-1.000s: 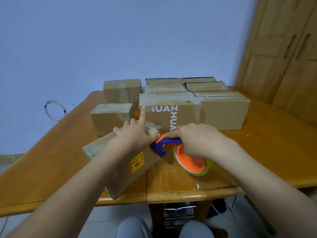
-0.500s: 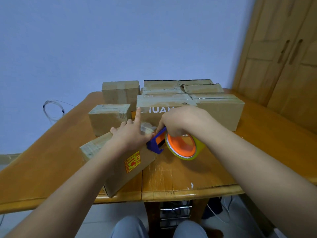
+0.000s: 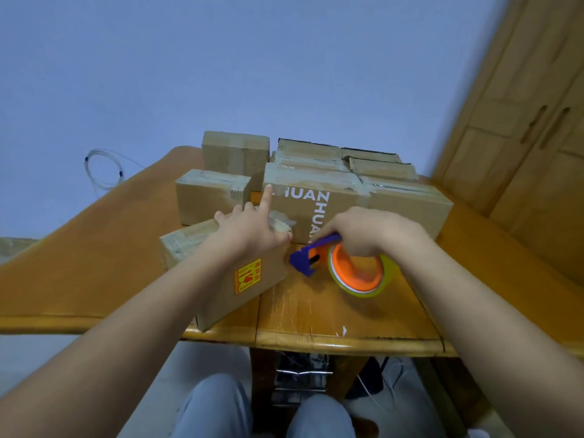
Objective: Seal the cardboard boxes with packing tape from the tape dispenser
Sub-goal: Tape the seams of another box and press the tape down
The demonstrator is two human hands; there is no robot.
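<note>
Since half a second ago, the right hand (image 3: 363, 230) has lowered the tape dispenser (image 3: 339, 267) from beside the box end toward the tabletop (image 3: 316, 314), a little away from the box. That hand curls around the dispenser's handle; its blue nose points left, just beside the near cardboard box (image 3: 234, 276). The left hand (image 3: 249, 230) presses flat on this box's top, fingers mostly straight, forefinger pointing away. The box lies directly left of the dispenser, its long axis running diagonally from the person's near side toward the stacked boxes (image 3: 347, 197) beyond both hands. The right hand is likely best placed to draw tape along it.
</note>
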